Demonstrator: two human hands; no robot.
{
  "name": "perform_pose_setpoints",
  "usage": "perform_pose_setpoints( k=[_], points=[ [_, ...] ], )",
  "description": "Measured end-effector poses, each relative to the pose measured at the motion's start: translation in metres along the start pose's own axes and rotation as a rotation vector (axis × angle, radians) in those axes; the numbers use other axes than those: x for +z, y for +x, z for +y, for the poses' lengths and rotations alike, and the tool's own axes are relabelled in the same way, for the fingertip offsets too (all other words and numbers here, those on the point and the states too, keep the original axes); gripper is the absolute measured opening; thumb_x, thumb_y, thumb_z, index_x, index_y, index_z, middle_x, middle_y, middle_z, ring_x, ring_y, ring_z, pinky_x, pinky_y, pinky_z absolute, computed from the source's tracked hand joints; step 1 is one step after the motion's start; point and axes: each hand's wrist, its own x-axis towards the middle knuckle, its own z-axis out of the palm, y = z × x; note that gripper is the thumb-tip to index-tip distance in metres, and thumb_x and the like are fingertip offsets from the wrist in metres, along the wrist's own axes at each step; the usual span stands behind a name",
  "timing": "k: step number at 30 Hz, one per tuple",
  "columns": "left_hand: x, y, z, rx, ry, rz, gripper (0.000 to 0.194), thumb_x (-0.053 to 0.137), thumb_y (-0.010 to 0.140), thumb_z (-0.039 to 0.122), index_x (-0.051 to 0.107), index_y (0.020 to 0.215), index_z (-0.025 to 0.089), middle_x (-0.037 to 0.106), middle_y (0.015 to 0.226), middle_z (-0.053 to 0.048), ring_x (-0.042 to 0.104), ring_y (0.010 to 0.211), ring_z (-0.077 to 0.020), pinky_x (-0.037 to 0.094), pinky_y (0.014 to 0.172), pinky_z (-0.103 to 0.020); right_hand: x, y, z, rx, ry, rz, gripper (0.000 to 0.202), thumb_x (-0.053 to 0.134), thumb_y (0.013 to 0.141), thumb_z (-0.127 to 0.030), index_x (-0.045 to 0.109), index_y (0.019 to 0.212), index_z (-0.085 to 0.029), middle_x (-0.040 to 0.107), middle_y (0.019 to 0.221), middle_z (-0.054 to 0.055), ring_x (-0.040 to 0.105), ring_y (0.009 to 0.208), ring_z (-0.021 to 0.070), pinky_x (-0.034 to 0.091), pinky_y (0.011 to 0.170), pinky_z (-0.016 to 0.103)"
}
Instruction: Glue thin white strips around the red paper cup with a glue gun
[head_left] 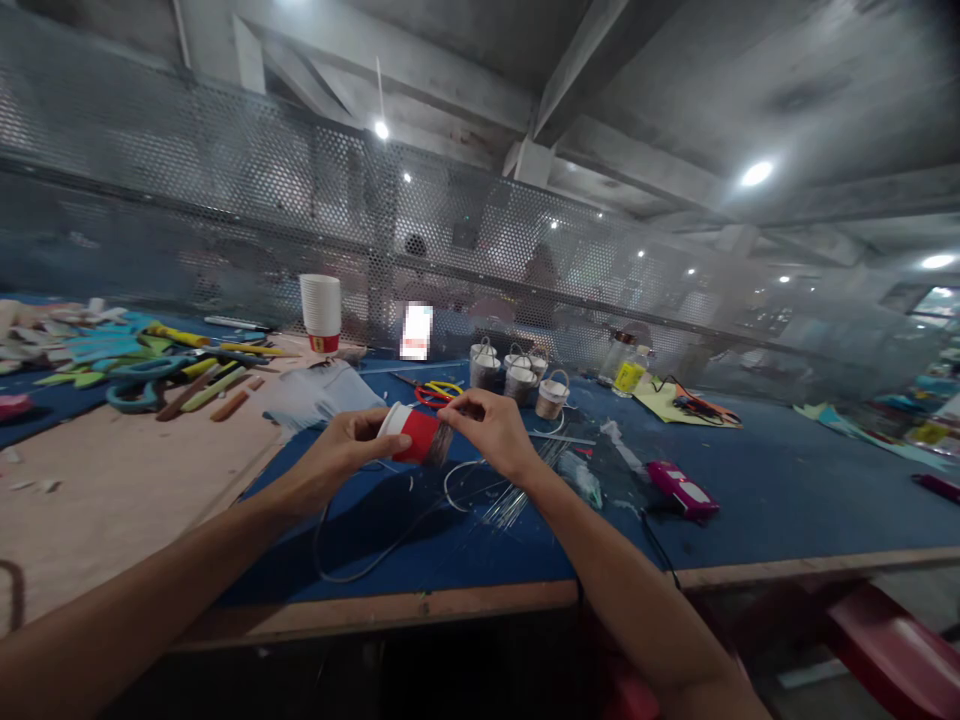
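Note:
A red and white paper cup [421, 436] lies tilted on its side in the air above the blue table mat. My left hand [351, 448] holds it near its white rim, thumb on the red side. At the cup's base, my right hand [491, 430] has thumb and fingertips pinched together at a band of dark strands [439, 446]; what exactly lies between the fingertips is too small to tell. Behind the cup are scissors with red and yellow handles [442, 392]. Thin clear strands [510, 508] and a curved pale cord [450, 490] lie on the mat below.
Small wrapped buckets with handles [520, 380] stand behind my right hand. A stack of paper cups [321, 312] is at the back left, near scissors and markers [214, 385]. Rightward are a purple device [681, 490], a yellow-labelled bottle [630, 372] and yellow sheets [675, 402].

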Motion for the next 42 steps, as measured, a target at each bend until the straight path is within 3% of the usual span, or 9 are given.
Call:
perform_pose_setpoints(
  k=[12,17,30,33,37,40,42],
  points=[
    [-0.004,0.003,-0.008,0.027,-0.027,-0.039,0.032,0.092,0.071,0.037,0.087,0.097,0.019,0.083,0.092,-0.008,0.068,0.080,-0.0236,0.052,0.074,-0.033,-0.002,0.002,0.002,0.098,0.043,-0.033,0.022,0.080,0.088,-0.041,0.079,0.085,-0.020,0.070,0.072,-0.001,0.057,0.068,0.0141,0.040,0.065,0.026],
    [-0.003,0.002,-0.008,0.024,-0.029,-0.019,0.029,0.094,0.066,0.038,0.087,0.088,0.021,0.082,0.085,-0.006,0.069,0.078,-0.0235,0.053,0.073,-0.032,-0.002,0.003,0.002,0.114,0.100,-0.048,0.022,0.080,0.087,-0.040,0.079,0.084,-0.018,0.071,0.073,-0.001,0.058,0.068,0.0141,0.041,0.066,0.027],
    [-0.004,0.001,-0.008,-0.007,-0.104,-0.071,0.031,0.091,0.076,0.034,0.086,0.101,0.018,0.083,0.088,-0.005,0.069,0.080,-0.0202,0.053,0.076,-0.028,0.005,0.006,0.014,0.170,0.153,-0.087,0.027,0.079,0.086,-0.044,0.080,0.085,-0.017,0.072,0.075,0.000,0.061,0.071,0.0159,0.044,0.070,0.027],
    [-0.005,0.003,-0.007,0.008,-0.099,-0.043,0.030,0.092,0.074,0.034,0.086,0.099,0.019,0.083,0.088,-0.005,0.070,0.082,-0.0208,0.053,0.076,-0.028,0.007,0.007,0.018,0.164,0.120,-0.082,0.034,0.067,0.096,-0.048,0.079,0.088,-0.017,0.073,0.078,0.001,0.064,0.074,0.0171,0.047,0.073,0.027],
    [-0.005,0.004,-0.005,0.045,-0.064,0.033,0.032,0.092,0.072,0.032,0.086,0.100,0.018,0.084,0.090,-0.007,0.072,0.082,-0.0224,0.055,0.080,-0.031,0.004,0.006,0.016,0.152,0.095,-0.074,0.057,0.043,0.107,-0.061,0.078,0.091,-0.018,0.075,0.083,0.004,0.068,0.082,0.0194,0.049,0.079,0.029],
    [-0.004,0.004,-0.003,0.072,-0.028,0.089,0.032,0.091,0.072,0.032,0.086,0.100,0.017,0.084,0.091,-0.008,0.073,0.083,-0.0235,0.055,0.081,-0.033,0.000,0.003,0.011,0.148,0.071,-0.131,0.063,0.041,0.105,-0.069,0.076,0.090,-0.020,0.075,0.087,0.004,0.068,0.087,0.0204,0.049,0.078,0.029],
    [-0.003,0.005,-0.002,0.088,-0.004,0.113,0.034,0.091,0.073,0.034,0.085,0.101,0.016,0.084,0.093,-0.009,0.074,0.085,-0.0250,0.055,0.083,-0.035,0.000,0.002,0.010,0.130,0.066,-0.169,0.056,0.048,0.104,-0.068,0.076,0.098,-0.020,0.077,0.095,0.004,0.070,0.092,0.0203,0.051,0.082,0.029]
  ],
)
